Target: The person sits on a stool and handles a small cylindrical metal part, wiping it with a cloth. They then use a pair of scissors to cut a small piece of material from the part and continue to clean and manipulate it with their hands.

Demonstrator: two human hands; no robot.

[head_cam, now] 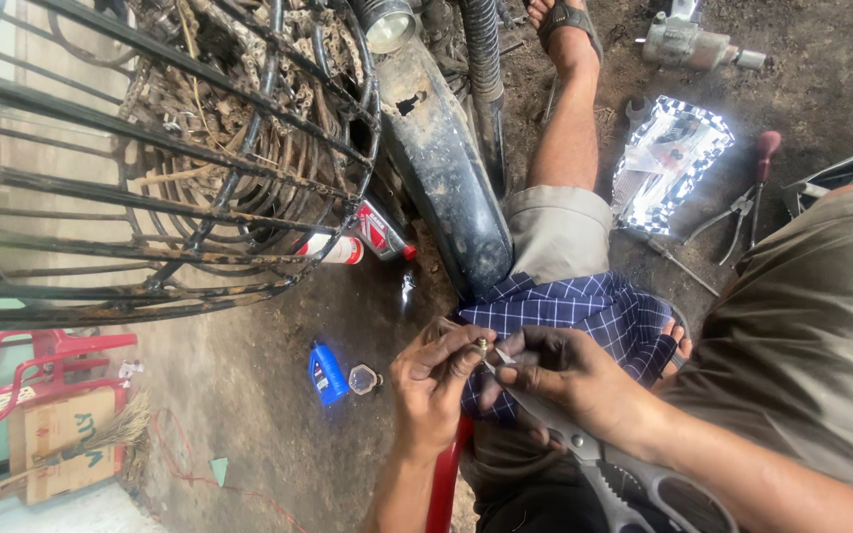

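My left hand (433, 380) pinches a small metal part (484, 347) btwn thumb and fingertips, clamped on it. My right hand (570, 380) is closed round a pair of big scissors (599, 456), grey handles down toward my wrist, blade tips right at the small part. Hands nearly touching, both over my lap, w/ a blue checked cloth (584, 314) just behind them.

Beyond the cloth: my leg in khaki shorts (557, 229), foot in a sandal (567, 22) at the top. Beside the leg a dark, scuffed motorbike mudguard (446, 168) w/ a hole in it, and next to that a rusty wire basket (150, 148) holding a pile of old chains, can't count them.

Floor is bare concrete (249, 395) on one side, dirty, oil-stained; on the other side it's darker dirt. Looks like an open workshop.

On the concrete: 1 blue bottle (327, 373), 1 small clear cap (363, 379) just beside it, 1 red oil bottle (382, 234) and 1 white can (338, 250) under the basket. On the dirt: 1 shiny checked foil packet (668, 163), 1 pair of pliers (733, 212), 1 red-handled screwdriver (762, 163), 1 grey metal engine part (688, 44). Far off: 1 red plastic chair (46, 360), 1 cardboard box (56, 444), 1 straw broom (101, 439).
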